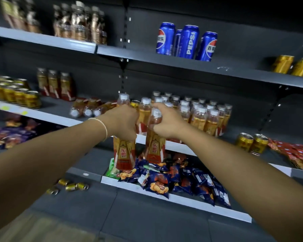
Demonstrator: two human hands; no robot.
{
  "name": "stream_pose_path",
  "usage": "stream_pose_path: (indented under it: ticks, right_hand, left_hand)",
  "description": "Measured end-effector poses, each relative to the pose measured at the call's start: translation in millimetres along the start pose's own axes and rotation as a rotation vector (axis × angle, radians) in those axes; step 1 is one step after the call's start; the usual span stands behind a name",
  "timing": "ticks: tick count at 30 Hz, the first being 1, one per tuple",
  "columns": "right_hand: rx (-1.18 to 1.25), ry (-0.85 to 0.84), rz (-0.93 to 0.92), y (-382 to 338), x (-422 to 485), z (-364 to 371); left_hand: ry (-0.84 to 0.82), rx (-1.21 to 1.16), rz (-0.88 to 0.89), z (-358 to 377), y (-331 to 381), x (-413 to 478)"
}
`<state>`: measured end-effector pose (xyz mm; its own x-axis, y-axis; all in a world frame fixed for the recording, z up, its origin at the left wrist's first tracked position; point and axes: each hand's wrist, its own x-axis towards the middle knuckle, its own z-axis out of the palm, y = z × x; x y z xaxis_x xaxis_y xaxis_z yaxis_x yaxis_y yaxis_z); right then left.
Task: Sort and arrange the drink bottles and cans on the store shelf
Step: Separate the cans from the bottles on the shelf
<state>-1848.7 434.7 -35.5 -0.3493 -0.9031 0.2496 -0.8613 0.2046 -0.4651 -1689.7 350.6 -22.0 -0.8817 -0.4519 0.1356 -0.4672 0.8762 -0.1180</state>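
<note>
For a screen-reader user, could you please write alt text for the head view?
The left hand and right hand each grip an amber bottle before the middle shelf, where matching bottles stand upright; blue cans stand above.

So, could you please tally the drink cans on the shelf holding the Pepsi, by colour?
Blue Pepsi drink cans: 4
Gold metal drink cans: 2
Total: 6
</note>
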Motion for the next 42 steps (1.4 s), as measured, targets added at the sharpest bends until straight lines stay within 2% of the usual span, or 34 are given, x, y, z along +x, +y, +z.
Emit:
stream_pose_path:
  ticks: [11,17,21,28,32,36,42]
  right_hand:
    - [0.071,-0.116,-0.28,-161.0,68.1,110.3]
    - [0.15,-0.23,-0.451,-243.4,107.3,186.6]
    - [0.191,-0.287,-0.53,-293.3,141.2,233.3]
    - [0.281,-0.384,-0.631,-361.5,223.4,296.9]
    - [0.303,-0.334,-0.649,-378.9,275.4,309.3]
    - [0.404,-0.224,-0.698,-380.3,321.1,311.3]
    - [0.45,0.067,-0.7,-375.9,375.3,311.4]
  left_hand:
    - [-0.014,0.03,-0.404,12.5,-145.4,-124.1]
    - [-0.102,0.065,-0.621,21.5,-226.2,-180.0]
    - [-0.079,0.051,-0.755,27.8,-279.7,-206.4]
    - [-0.078,0.109,-0.871,38.2,-384.5,-208.4]
    - [-0.038,0.154,-0.871,35.6,-439.8,-185.3]
    - [0.079,0.223,-0.829,34.9,-483.0,-153.2]
    - [0.346,0.336,-0.749,33.1,-541.3,-102.4]
